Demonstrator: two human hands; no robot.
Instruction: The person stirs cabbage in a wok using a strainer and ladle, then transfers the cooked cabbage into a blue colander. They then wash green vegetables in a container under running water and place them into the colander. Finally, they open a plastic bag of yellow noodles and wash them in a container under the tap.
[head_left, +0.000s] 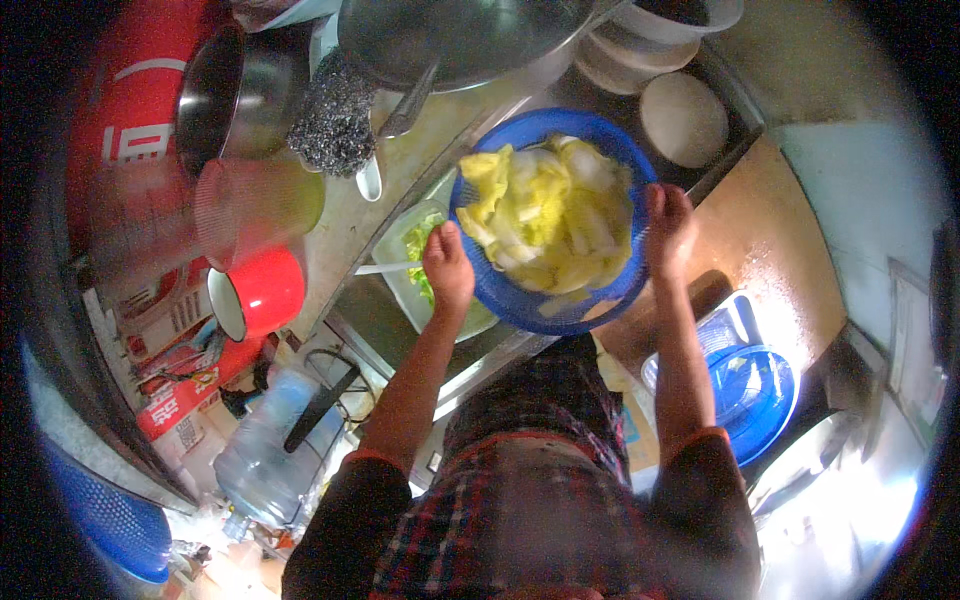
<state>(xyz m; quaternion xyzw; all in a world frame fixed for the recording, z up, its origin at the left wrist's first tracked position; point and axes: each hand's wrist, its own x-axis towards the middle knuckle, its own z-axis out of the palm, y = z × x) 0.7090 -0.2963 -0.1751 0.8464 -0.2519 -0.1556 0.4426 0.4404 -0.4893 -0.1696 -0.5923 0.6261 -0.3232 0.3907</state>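
Note:
Between my two hands is a round blue plastic basket, with a pile of pale yellow-green cabbage leaves in it. My left hand grips the basket's left rim, thumb up. On the opposite side my right hand has hold of the right rim. Under the basket and to its left, a translucent plastic tub sits in the metal sink. Chopped green vegetable pieces show in the tub, and a white handle juts over its side. The basket hides part of the tub.
A wok, a metal scouring pad and a red enamel mug stand at upper left. Rounded pale containers lie beyond the basket. To the right, a blue basin rests by the brown worktop. A large water bottle is lower left.

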